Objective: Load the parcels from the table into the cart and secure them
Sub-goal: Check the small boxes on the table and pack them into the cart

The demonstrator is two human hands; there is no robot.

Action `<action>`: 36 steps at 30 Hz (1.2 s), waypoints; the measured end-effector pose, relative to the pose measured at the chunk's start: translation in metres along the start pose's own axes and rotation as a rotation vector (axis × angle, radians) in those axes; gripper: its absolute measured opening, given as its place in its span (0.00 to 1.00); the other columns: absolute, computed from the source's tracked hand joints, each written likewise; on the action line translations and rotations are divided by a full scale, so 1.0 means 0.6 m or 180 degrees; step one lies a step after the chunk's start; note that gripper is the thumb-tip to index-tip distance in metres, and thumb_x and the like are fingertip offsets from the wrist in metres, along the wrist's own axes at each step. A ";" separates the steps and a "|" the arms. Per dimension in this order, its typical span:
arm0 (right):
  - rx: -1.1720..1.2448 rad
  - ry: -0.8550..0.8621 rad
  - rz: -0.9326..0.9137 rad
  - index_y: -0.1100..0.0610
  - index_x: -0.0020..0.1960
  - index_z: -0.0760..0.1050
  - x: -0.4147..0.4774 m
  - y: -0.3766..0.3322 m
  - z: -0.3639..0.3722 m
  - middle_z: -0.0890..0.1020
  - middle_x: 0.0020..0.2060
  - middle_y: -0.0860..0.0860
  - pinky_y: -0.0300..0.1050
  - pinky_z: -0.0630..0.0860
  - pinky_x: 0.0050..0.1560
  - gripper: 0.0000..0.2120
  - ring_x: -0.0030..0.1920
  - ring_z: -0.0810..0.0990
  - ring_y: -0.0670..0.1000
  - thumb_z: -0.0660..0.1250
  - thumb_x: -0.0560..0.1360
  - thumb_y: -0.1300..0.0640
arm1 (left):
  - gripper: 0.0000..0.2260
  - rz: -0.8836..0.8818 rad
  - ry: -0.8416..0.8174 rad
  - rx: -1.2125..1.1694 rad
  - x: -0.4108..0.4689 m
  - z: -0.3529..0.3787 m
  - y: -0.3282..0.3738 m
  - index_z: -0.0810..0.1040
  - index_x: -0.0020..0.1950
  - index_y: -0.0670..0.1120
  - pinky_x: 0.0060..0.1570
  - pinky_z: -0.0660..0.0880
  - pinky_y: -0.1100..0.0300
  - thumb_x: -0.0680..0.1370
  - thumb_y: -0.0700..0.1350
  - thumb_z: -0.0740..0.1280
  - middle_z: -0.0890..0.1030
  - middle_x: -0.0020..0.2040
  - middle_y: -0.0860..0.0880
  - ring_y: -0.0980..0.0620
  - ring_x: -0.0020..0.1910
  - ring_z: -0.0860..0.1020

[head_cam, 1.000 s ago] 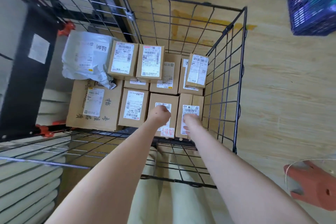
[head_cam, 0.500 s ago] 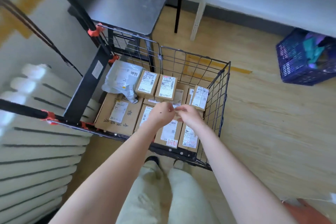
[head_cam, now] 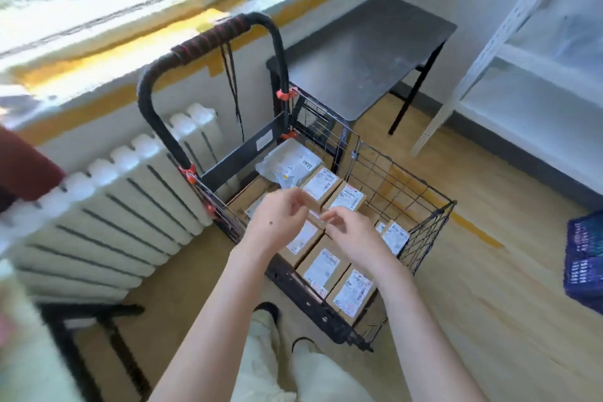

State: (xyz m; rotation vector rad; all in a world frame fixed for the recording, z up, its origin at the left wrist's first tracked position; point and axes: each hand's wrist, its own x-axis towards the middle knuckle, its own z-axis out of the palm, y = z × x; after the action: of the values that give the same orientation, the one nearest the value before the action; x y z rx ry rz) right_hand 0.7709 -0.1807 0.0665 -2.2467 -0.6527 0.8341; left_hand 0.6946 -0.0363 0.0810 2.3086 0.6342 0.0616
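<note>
The black wire cart (head_cam: 424,206) stands on the floor below me, packed with several labelled cardboard parcels (head_cam: 321,266) and a grey plastic mailer (head_cam: 288,165) at its far corner. A black cord (head_cam: 233,88) hangs from the cart's wrapped handle (head_cam: 208,39). My left hand (head_cam: 277,222) and my right hand (head_cam: 350,233) hover side by side above the parcels, fingers loosely curled and nearly touching. Neither hand visibly holds anything; motion blur hides the fingertips.
A dark table (head_cam: 365,52) stands behind the cart, bare on top. A white radiator (head_cam: 107,206) runs along the wall at left, white shelving (head_cam: 528,81) at right, and a blue crate (head_cam: 585,264) at the right edge. A dark stand (head_cam: 98,323) sits at lower left.
My head has lifted, so the view pulled back from the cart's inside to the whole cart, table and window. Both hands rose off the front parcels and came together above them.
</note>
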 end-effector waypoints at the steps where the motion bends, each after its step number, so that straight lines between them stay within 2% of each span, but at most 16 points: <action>1: -0.0143 -0.0068 -0.0122 0.50 0.60 0.75 -0.007 -0.009 -0.004 0.77 0.53 0.46 0.35 0.72 0.45 0.10 0.52 0.76 0.43 0.60 0.81 0.56 | 0.10 0.0003 0.0105 0.0063 -0.016 -0.010 0.001 0.73 0.40 0.55 0.39 0.71 0.63 0.76 0.41 0.61 0.77 0.39 0.56 0.58 0.41 0.75; 3: -0.0409 -0.0201 -0.0362 0.50 0.60 0.74 -0.019 -0.028 -0.009 0.77 0.53 0.46 0.32 0.70 0.43 0.10 0.50 0.76 0.43 0.59 0.81 0.55 | 0.05 -0.0125 0.0357 0.0141 -0.051 -0.029 0.001 0.76 0.45 0.49 0.43 0.75 0.56 0.77 0.43 0.61 0.79 0.43 0.51 0.52 0.44 0.77; 6: -0.0741 -0.0379 -0.0661 0.49 0.60 0.73 -0.037 -0.061 -0.005 0.76 0.53 0.45 0.34 0.70 0.43 0.10 0.50 0.75 0.42 0.58 0.81 0.54 | 0.06 -0.0316 0.0703 0.0115 -0.107 -0.053 -0.001 0.78 0.49 0.46 0.45 0.75 0.57 0.78 0.43 0.61 0.79 0.44 0.50 0.52 0.44 0.76; 12: -0.1104 -0.0715 -0.1434 0.50 0.58 0.74 -0.078 -0.157 0.047 0.77 0.52 0.46 0.39 0.73 0.51 0.09 0.50 0.76 0.43 0.58 0.81 0.54 | 0.04 -0.0568 0.1292 0.0106 -0.222 -0.111 -0.018 0.76 0.48 0.47 0.42 0.72 0.61 0.79 0.43 0.62 0.77 0.43 0.51 0.54 0.42 0.75; 15: -0.1139 -0.0858 -0.1806 0.49 0.57 0.76 -0.105 -0.207 0.082 0.77 0.50 0.46 0.32 0.71 0.46 0.09 0.49 0.76 0.43 0.59 0.80 0.55 | 0.03 -0.0587 0.1515 0.0213 -0.283 -0.148 -0.033 0.75 0.47 0.49 0.42 0.75 0.58 0.79 0.44 0.62 0.76 0.42 0.52 0.55 0.41 0.74; 19: -0.1129 -0.0893 -0.2210 0.48 0.57 0.76 -0.155 -0.277 0.138 0.78 0.49 0.43 0.31 0.70 0.43 0.08 0.47 0.76 0.40 0.60 0.80 0.54 | 0.03 -0.0631 0.1933 0.0311 -0.376 -0.200 -0.062 0.75 0.47 0.49 0.42 0.77 0.56 0.79 0.44 0.63 0.76 0.41 0.53 0.55 0.40 0.75; 21: -0.1073 -0.0944 -0.2380 0.47 0.56 0.76 -0.189 -0.310 0.174 0.77 0.49 0.42 0.29 0.69 0.42 0.08 0.47 0.76 0.39 0.61 0.80 0.54 | 0.03 -0.0666 0.2099 0.0325 -0.432 -0.225 -0.081 0.76 0.48 0.48 0.42 0.77 0.57 0.79 0.44 0.63 0.76 0.41 0.53 0.56 0.39 0.75; 24: -0.0958 -0.1059 -0.2644 0.46 0.56 0.75 -0.253 -0.357 0.237 0.78 0.48 0.42 0.33 0.74 0.44 0.08 0.47 0.77 0.39 0.62 0.80 0.55 | 0.02 -0.0756 0.2326 0.0400 -0.529 -0.257 -0.119 0.77 0.48 0.47 0.41 0.76 0.60 0.78 0.43 0.64 0.76 0.41 0.53 0.57 0.39 0.74; 28: -0.0866 -0.1200 -0.2935 0.47 0.56 0.76 -0.352 -0.407 0.341 0.79 0.47 0.42 0.37 0.77 0.47 0.08 0.46 0.77 0.40 0.64 0.79 0.56 | 0.02 -0.0998 0.2605 0.0468 -0.668 -0.290 -0.180 0.76 0.45 0.48 0.37 0.67 0.67 0.77 0.42 0.65 0.75 0.39 0.55 0.58 0.37 0.72; 30: -0.0784 -0.1337 -0.3055 0.48 0.56 0.77 -0.399 -0.424 0.395 0.79 0.47 0.42 0.35 0.76 0.46 0.08 0.46 0.78 0.40 0.65 0.78 0.57 | 0.03 -0.1147 0.2726 0.0440 -0.736 -0.303 -0.212 0.75 0.43 0.49 0.38 0.68 0.65 0.76 0.42 0.66 0.75 0.39 0.54 0.57 0.37 0.73; 34: -0.0717 -0.1572 -0.3272 0.49 0.54 0.78 -0.483 -0.454 0.503 0.79 0.45 0.42 0.29 0.72 0.44 0.07 0.45 0.78 0.39 0.66 0.77 0.58 | 0.03 -0.1515 0.2975 0.0388 -0.866 -0.318 -0.270 0.76 0.43 0.47 0.42 0.75 0.53 0.76 0.42 0.65 0.76 0.38 0.52 0.52 0.38 0.74; 36: -0.0751 -0.1711 -0.3383 0.51 0.54 0.79 -0.518 -0.470 0.550 0.80 0.45 0.43 0.27 0.71 0.44 0.07 0.44 0.78 0.39 0.66 0.77 0.58 | 0.03 -0.1680 0.3090 0.0366 -0.921 -0.322 -0.289 0.76 0.43 0.48 0.42 0.75 0.52 0.76 0.43 0.65 0.76 0.37 0.53 0.52 0.38 0.74</action>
State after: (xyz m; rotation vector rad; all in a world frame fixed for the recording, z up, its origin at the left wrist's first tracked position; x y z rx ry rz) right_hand 0.2668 -0.0582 0.1920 -1.4431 -2.0211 0.7785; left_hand 0.0932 -0.0598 0.1825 2.0353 1.7311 0.9439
